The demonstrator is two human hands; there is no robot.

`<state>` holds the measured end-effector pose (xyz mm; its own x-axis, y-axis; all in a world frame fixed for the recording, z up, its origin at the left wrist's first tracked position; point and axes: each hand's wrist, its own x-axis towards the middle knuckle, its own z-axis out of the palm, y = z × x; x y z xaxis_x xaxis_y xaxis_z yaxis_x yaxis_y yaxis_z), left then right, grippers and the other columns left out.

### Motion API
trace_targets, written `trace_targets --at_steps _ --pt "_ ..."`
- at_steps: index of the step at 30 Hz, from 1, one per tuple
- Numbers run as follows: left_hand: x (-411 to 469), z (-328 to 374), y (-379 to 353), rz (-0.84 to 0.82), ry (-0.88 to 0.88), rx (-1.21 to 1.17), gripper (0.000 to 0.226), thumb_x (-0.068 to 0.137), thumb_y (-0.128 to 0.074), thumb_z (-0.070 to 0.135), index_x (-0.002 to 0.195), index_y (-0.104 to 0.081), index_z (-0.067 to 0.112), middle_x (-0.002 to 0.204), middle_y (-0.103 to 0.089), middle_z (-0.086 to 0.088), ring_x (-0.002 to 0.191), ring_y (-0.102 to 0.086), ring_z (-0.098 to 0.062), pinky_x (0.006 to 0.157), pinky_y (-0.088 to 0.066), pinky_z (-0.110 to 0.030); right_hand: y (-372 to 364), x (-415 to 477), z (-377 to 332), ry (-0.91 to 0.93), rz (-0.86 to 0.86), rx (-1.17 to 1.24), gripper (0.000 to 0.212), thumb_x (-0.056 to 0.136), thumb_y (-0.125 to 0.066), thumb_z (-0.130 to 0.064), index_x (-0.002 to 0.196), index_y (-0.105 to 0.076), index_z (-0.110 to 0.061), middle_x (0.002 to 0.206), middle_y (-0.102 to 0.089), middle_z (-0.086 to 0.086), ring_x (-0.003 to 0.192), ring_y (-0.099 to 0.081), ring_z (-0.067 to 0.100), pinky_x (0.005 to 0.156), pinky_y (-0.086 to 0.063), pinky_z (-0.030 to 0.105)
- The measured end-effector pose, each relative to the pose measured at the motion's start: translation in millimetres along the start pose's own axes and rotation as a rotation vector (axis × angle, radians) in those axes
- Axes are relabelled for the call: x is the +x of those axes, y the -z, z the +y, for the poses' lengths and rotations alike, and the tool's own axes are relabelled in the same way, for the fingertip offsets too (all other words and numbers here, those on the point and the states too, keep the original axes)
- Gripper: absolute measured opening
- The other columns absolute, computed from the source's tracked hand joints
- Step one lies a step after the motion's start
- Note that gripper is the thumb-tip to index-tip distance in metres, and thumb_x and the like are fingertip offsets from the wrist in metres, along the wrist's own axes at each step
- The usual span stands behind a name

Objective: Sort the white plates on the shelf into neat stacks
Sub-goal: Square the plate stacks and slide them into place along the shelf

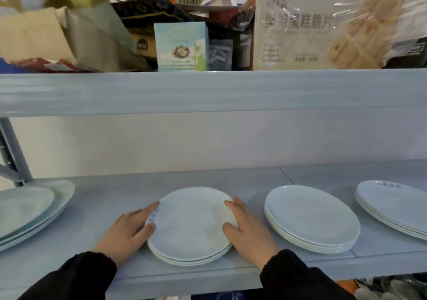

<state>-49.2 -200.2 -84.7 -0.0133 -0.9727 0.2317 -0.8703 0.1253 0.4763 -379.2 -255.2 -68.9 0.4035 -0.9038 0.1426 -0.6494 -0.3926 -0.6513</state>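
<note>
left grip (129, 230): released, fingers straight, pressed against the left rim of the middle stack (189, 232), thumb at its edge
right grip (250, 229): released too, fingers and thumb lying on the stack's right rim
middle stack: white plates, near the front edge of the shelf (104, 207), between both grips
right stack (312, 218): just beside it, not touching
far-right stack (392, 209): cut off by the frame
left stack (25, 209): wider plates, well apart
upper shelf (208, 91): boxes (180, 46), crumpled bags (92, 34)
</note>
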Motion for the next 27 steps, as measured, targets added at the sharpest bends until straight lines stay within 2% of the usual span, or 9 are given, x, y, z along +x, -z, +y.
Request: trace_targets --at_steps 4,10,14,19,21,24,27 --pt "-6 15 4 0.006 0.057 0.043 0.065 0.076 -0.025 0.074 0.138 -0.022 0.056 0.14 -0.039 0.026 0.132 -0.034 -0.002 0.108 -0.019 -0.017 0 1 1 0.009 -0.007 -0.024 0.065 0.088 -0.038 -0.046 0.15 -0.024 -0.035 0.163 -0.004 -0.015 0.145 -0.022 0.013 0.115 -0.024 0.033" --pt "-9 30 4 -0.019 0.108 0.003 0.072 0.072 -0.026 0.07 0.141 -0.024 0.052 0.138 -0.036 0.025 0.129 -0.032 0.0 0.102 -0.015 -0.009 0 1 5 0.031 -0.029 -0.037 0.066 0.089 -0.036 -0.049 0.151 -0.022 -0.034 0.164 -0.001 -0.012 0.146 -0.02 0.019 0.116 -0.023 0.036" --pt "-9 32 5 -0.029 0.129 -0.015 0.075 0.072 -0.027 0.07 0.144 -0.025 0.048 0.14 -0.037 0.021 0.128 -0.032 0.0 0.102 -0.017 -0.012 -1 1 5 0.038 -0.026 -0.045 0.065 0.089 -0.035 -0.049 0.151 -0.023 -0.033 0.164 -0.002 -0.009 0.145 -0.023 0.022 0.115 -0.024 0.036" --pt "-9 35 7 -0.024 0.137 -0.014 0.069 0.071 -0.027 0.069 0.138 -0.023 0.053 0.137 -0.037 0.021 0.125 -0.032 0.001 0.093 -0.012 0.004 0 0 2 0.028 -0.026 -0.045 0.065 0.089 -0.035 -0.049 0.151 -0.024 -0.032 0.164 -0.003 -0.01 0.145 -0.024 0.021 0.115 -0.026 0.036" --pt "-9 36 7 -0.03 0.135 -0.022 0.07 0.071 -0.027 0.069 0.139 -0.023 0.054 0.136 -0.037 0.021 0.126 -0.032 -0.001 0.095 -0.013 0.001 0 -1 1 0.025 -0.027 -0.044 0.065 0.088 -0.034 -0.049 0.151 -0.024 -0.033 0.164 -0.003 -0.011 0.144 -0.026 0.02 0.114 -0.027 0.036" --pt "-9 31 8 -0.041 0.129 -0.056 0.078 0.072 -0.029 0.069 0.146 -0.026 0.045 0.137 -0.04 0.019 0.129 -0.036 -0.004 0.101 -0.02 -0.012 0 -1 -3 0.014 -0.028 -0.05 0.064 0.089 -0.036 -0.047 0.151 -0.024 -0.033 0.164 -0.003 -0.012 0.144 -0.027 0.018 0.113 -0.029 0.035" --pt "-8 20 7 -0.047 0.119 -0.052 0.071 0.077 -0.031 0.067 0.146 -0.026 0.049 0.147 -0.044 0.011 0.134 -0.039 -0.01 0.111 -0.027 -0.028 1 -3 -7 0.003 -0.026 -0.029 0.062 0.092 -0.042 -0.041 0.151 -0.026 -0.033 0.163 -0.006 -0.013 0.146 -0.022 0.012 0.111 -0.025 0.029"
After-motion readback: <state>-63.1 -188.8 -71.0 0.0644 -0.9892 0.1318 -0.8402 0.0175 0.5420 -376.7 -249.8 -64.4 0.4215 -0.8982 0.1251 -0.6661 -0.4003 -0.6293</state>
